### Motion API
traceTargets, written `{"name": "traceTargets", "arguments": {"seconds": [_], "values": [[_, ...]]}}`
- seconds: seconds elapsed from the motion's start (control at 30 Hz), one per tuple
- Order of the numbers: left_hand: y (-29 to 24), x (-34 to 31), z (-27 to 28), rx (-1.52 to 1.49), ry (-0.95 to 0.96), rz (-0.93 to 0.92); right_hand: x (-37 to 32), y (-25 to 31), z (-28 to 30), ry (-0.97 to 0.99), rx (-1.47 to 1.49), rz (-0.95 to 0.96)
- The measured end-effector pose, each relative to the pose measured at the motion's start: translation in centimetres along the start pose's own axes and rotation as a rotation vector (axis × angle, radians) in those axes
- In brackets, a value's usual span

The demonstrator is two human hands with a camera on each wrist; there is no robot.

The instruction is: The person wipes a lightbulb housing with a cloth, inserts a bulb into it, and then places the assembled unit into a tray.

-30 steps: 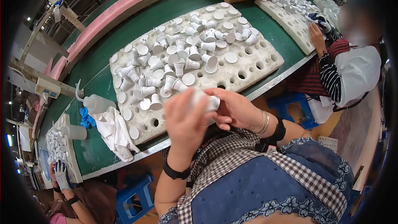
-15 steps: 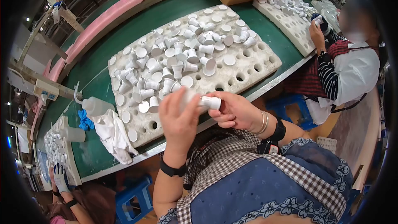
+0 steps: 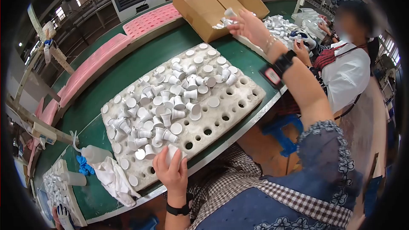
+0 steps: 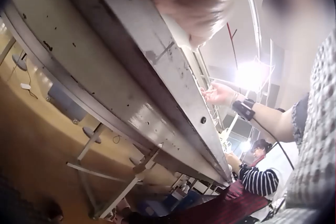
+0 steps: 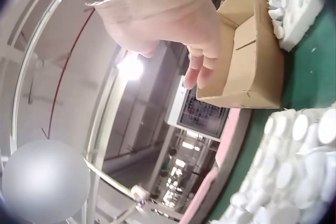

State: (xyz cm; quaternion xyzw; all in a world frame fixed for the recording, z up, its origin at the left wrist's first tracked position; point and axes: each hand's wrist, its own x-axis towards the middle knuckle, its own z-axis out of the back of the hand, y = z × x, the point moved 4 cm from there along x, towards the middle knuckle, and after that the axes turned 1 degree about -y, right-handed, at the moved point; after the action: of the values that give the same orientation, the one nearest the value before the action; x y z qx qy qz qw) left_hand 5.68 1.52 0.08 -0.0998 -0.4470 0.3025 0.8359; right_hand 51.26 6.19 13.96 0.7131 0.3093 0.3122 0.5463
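Note:
My left hand (image 3: pixel 171 171) is at the near edge of a pale, holed foam board (image 3: pixel 230 121). Its fingers curl over a white thing (image 3: pixel 174 152), mostly hidden; I cannot tell whether it is cloth or a cup. Many small white bell-shaped cups (image 3: pixel 178 114) lie heaped on the board, some upended. My right arm reaches far forward, with the right hand (image 3: pixel 250 28) over a cardboard box (image 3: pixel 189 11). One white cup (image 3: pixel 230 12) shows beside its loosely spread fingers. In the right wrist view, the right hand (image 5: pixel 178 29) hangs with relaxed fingers before the box.
A white cloth (image 3: pixel 113 177), a squeeze bottle (image 3: pixel 96 154) and a blue glove (image 3: pixel 84 165) lie left of the board. Pink perforated foam (image 3: pixel 96 66) borders the green table (image 3: pixel 83 115). Another person (image 3: pixel 347 68) works at the right beside a second board of white cups (image 3: pixel 279 28).
My right hand has left the left hand and swung forward and right, carrying a white cup to the box. The left hand has moved down onto the board's near edge. The head view has shifted.

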Motion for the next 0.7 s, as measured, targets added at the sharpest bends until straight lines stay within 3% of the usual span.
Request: {"name": "traceTargets", "arguments": {"seconds": [0.03,0.07,0.13,0.17,0.27,0.33,0.37,0.43,0.47,0.53,0.57,0.63,0.7], "values": [[-0.1,0.1,0.0,0.0,-0.003,-0.004,0.5,1.0,0.1,-0.122,0.077,0.148],[-0.2,0.1,0.1,-0.01,-0.001,-0.004,0.8,0.3,0.1,-0.119,0.082,0.15],[-0.3,-0.1,0.4,-0.009,0.011,0.006,1.0,-4.0,-0.5,0.083,0.026,0.041],[-0.3,0.0,0.4,-0.007,0.013,0.002,-0.6,-6.3,-1.0,0.15,-0.08,0.013],[-0.3,0.2,0.0,0.003,0.018,-0.001,-7.2,-9.7,-3.1,0.049,-0.628,0.125],[-0.4,0.2,-0.1,0.022,0.033,-0.012,-11.0,-9.3,-3.5,-0.002,-0.979,0.393],[-0.3,0.1,-0.1,0.02,0.046,-0.012,-11.8,-9.9,-2.9,-0.006,-0.978,0.38],[-0.3,0.3,-0.1,0.031,0.039,-0.02,-13.4,-9.7,-1.9,-0.167,-1.183,0.622],[-0.3,0.3,-0.2,0.027,0.041,-0.02,-13.8,-9.9,-1.5,-0.169,-1.186,0.619],[-0.3,0.3,-0.1,0.034,0.026,-0.026,-14.1,-10.2,-0.5,-0.31,-1.318,0.442],[-0.4,0.3,-0.2,0.032,0.024,-0.023,-14.0,-10.0,-0.5,-0.308,-1.321,0.443],[-0.4,0.4,-0.2,0.033,0.023,-0.02,-13.4,-10.2,-0.5,-0.199,-1.355,0.245],[-0.6,0.4,-0.2,0.047,0.026,-0.024,-13.2,-10.8,-0.8,-0.229,-1.362,0.276]]}}
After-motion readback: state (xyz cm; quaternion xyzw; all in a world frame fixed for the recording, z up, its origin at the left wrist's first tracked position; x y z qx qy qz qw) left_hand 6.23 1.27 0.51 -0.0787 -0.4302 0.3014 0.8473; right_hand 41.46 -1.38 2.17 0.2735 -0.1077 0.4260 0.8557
